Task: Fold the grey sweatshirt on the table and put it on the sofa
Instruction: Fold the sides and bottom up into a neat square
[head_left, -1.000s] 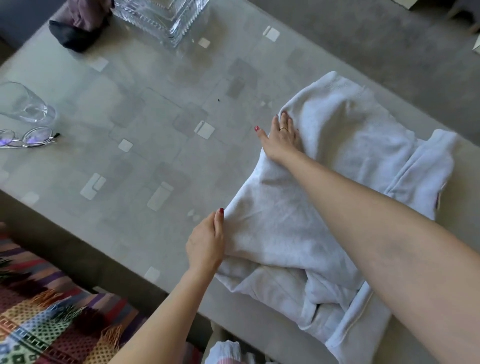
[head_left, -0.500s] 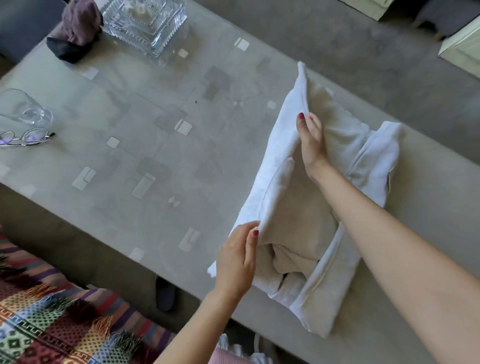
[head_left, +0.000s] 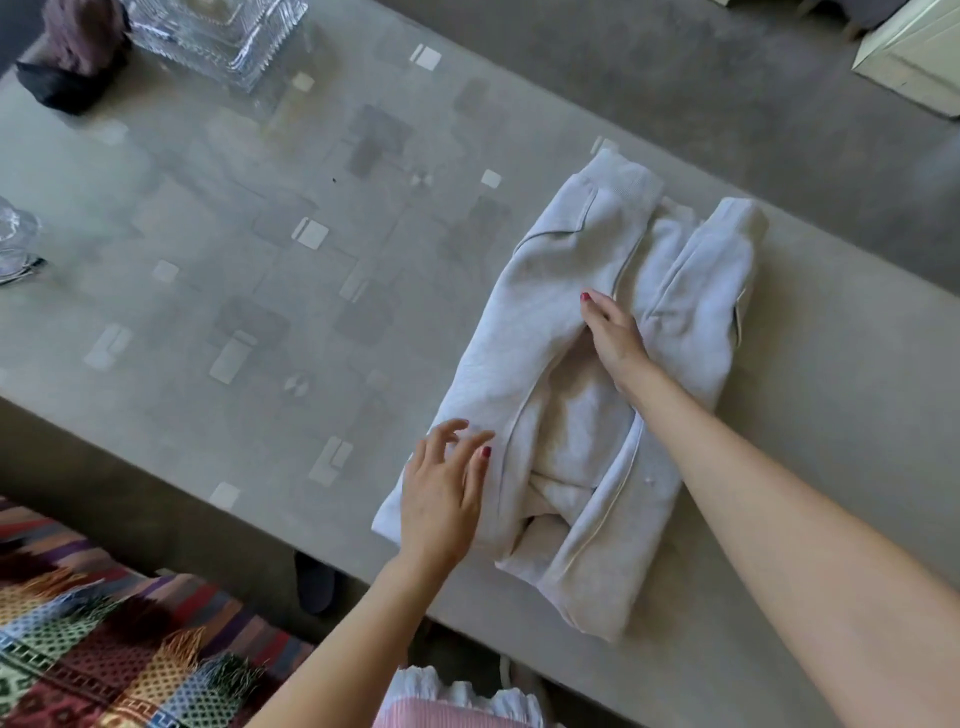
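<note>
The light grey sweatshirt (head_left: 545, 322) lies on the glass table (head_left: 260, 270), both sides folded in toward its middle, so it forms a long narrow shape. My left hand (head_left: 441, 493) hovers over its near left corner with fingers spread, holding nothing. My right hand (head_left: 613, 332) rests flat on the middle of the sweatshirt, where the two folded sides meet, pressing the cloth down. The patterned throw at the lower left (head_left: 104, 649) seems to cover the sofa.
A cut-glass dish (head_left: 218, 36) and a dark bundle of cloth (head_left: 72, 57) sit at the table's far left. A drinking glass (head_left: 15, 239) stands at the left edge. A dark slipper (head_left: 317, 582) lies under the table. White furniture (head_left: 914, 57) stands at the top right.
The left side of the sweatshirt, held up by both hands, has been laid over onto the middle. My left hand has let go and my right hand now presses flat.
</note>
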